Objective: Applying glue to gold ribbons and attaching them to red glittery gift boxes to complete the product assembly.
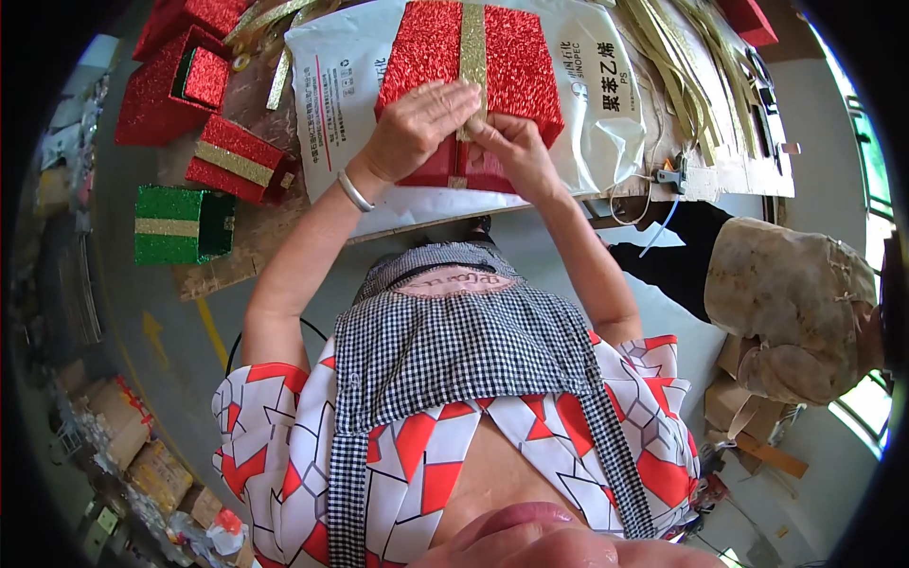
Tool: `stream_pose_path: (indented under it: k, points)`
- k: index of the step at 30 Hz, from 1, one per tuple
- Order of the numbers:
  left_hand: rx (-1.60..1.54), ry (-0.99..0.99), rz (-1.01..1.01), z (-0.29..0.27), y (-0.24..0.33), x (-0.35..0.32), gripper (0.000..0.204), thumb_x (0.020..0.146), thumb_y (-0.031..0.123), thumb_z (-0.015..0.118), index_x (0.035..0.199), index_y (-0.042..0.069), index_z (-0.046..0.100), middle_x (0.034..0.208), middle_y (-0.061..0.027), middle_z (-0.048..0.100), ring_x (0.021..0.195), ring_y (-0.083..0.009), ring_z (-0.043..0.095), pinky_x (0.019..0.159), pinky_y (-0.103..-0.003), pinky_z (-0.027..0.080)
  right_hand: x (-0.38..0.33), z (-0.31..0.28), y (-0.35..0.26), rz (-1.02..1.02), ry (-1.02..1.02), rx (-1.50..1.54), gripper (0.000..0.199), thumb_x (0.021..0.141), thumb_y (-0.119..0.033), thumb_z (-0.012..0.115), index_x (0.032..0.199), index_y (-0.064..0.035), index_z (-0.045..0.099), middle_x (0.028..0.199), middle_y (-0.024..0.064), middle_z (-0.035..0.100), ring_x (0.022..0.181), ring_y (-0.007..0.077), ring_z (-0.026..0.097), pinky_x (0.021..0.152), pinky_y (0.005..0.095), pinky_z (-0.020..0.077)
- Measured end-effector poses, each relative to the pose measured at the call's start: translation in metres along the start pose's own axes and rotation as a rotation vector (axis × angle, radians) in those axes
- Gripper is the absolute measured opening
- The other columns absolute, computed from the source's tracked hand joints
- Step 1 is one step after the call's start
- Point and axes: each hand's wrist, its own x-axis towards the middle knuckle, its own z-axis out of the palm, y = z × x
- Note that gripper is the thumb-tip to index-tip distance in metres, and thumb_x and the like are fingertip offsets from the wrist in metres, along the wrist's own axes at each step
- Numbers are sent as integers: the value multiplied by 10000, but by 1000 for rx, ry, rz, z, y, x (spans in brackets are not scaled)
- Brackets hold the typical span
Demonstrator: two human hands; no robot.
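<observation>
A large red glitter box (516, 66) lies on a white plastic sack at the table's near side. A gold glitter ribbon (472, 43) runs down its top to the front edge. My left hand (424, 130) lies flat on the box, its fingers stretched out together across the ribbon. At the front edge my right hand (516, 151) is closed, thumb and fingers pinching the ribbon where it folds over. The fingers partly hide that end. Below them, a small gold piece (456, 182) shows on the box's lower front edge.
Red glitter boxes (151, 99) and a green box with a gold band (169, 225) stand at the left. Loose gold strips (677, 66) lie at the right, near a glue gun (670, 178) with a cord. Another person (791, 293) is at the right.
</observation>
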Motion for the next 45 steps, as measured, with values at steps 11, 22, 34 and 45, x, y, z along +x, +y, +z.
stream_pose_path:
  k: [11,22,34,45]
  points:
    - [-619,-466,-424,4,-43,81,262,721,-18,602,969,37,666,884,-148,669,793,-196,657,755,-285,501,35,-67,-76,-491,39,-1049,186,778,-157,673,905,-24,647,852,111,648,786,223,627,741,334,482]
    - [-570,-412,-569,18,-67,46,226,766,65,618,986,62,672,883,-163,662,773,-258,648,745,-320,498,78,-50,-50,-679,-64,-1063,104,788,-95,624,834,-3,606,763,135,615,716,306,598,653,372,475]
    - [-597,-284,-627,1,-34,41,179,765,26,622,938,13,668,837,-165,663,728,-248,657,685,-299,507,66,-49,-52,-741,-127,-1014,112,748,-64,634,837,4,633,766,117,620,757,283,592,683,357,476]
    - [-535,-151,-656,-18,-22,14,138,782,30,630,908,-16,661,866,-164,664,764,-224,670,673,-273,504,11,-244,59,-521,1241,-263,166,790,0,493,707,-50,627,674,25,589,580,122,502,508,257,390]
